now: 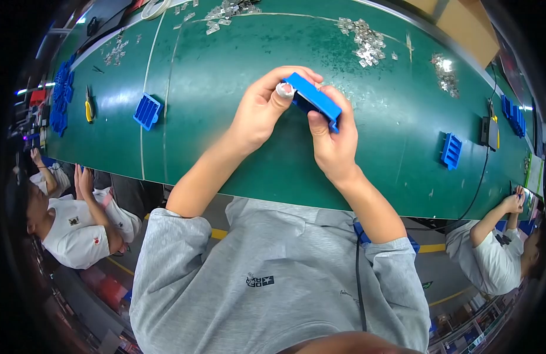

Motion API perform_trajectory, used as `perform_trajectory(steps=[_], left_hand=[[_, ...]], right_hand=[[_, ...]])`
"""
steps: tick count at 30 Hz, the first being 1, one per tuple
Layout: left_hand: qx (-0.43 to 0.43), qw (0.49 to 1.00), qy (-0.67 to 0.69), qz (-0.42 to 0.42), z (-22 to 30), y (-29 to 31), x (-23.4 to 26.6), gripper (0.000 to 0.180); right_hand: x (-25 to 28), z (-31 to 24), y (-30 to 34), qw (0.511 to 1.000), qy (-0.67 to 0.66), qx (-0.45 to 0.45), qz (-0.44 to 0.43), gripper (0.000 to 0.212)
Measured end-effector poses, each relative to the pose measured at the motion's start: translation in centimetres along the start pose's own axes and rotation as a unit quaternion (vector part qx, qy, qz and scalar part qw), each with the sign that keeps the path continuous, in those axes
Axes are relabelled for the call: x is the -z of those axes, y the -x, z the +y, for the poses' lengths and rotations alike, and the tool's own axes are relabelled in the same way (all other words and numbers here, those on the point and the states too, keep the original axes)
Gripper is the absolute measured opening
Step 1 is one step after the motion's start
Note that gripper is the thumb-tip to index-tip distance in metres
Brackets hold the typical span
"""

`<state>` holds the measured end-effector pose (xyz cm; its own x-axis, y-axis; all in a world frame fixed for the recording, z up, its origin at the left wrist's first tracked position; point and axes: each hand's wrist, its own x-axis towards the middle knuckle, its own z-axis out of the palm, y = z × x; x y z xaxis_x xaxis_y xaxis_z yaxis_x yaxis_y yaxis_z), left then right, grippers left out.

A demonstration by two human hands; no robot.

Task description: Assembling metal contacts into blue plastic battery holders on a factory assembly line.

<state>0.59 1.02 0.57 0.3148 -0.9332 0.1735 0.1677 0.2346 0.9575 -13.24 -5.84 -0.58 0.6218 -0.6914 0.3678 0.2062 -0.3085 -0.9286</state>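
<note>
Head view: my only feed; I look down on two bare hands working above a green desk (208, 65).
Blue housing (314, 97): raised off the desk, directly between the left and right fingers, slanting from the left fingertips down toward the right palm. A dark hollow shows beneath its near edge.
Left hand (256, 110): fingers clamped on the housing's upper-left end, some behind it; the thumb, with a white wrap (283, 88) at its tip, sits at the near edge. How hard it presses, I cannot tell.
Right hand (338, 144): fingers clamped on the lower-right end, thumb in front, the others around the back.
Handling, my estimate: light, stiff moulded plastic, smooth enough to slip a little; thin walls might flex over the hollow if squeezed hard.
Where to hold: I would favour the two ends, or the long outer walls, keeping fingertips out of the hollow.
Left of the fingers: a slotted blue tray (148, 111), well apart; farther out, yellow-handled pliers (89, 107).
Right of the fingers: a ribbed blue block (451, 151), well apart.
Beyond the fingers: loose metal pieces (367, 44), scattered and heaped.
</note>
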Motion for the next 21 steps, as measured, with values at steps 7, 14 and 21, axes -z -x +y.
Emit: perform_trajectory(steps=[7, 14, 21], left_hand=[[-0.063, 0.997, -0.023, -0.024, 0.73, -0.09, -0.58, 0.058], [-0.069, 0.995, -0.059, -0.048, 0.64, 0.03, -0.09, 0.056], [-0.081, 0.995, -0.015, -0.058, 0.77, 0.28, 0.42, 0.046]], right_hand=[[-0.33, 0.15, 0.4, 0.998, -0.04, 0.048, 0.018, 0.038], [0.05, 0.03, -0.38, 0.989, -0.034, 0.143, -0.005, 0.042], [-0.27, 0.53, -0.02, 0.982, -0.002, 0.188, -0.029, 0.052]])
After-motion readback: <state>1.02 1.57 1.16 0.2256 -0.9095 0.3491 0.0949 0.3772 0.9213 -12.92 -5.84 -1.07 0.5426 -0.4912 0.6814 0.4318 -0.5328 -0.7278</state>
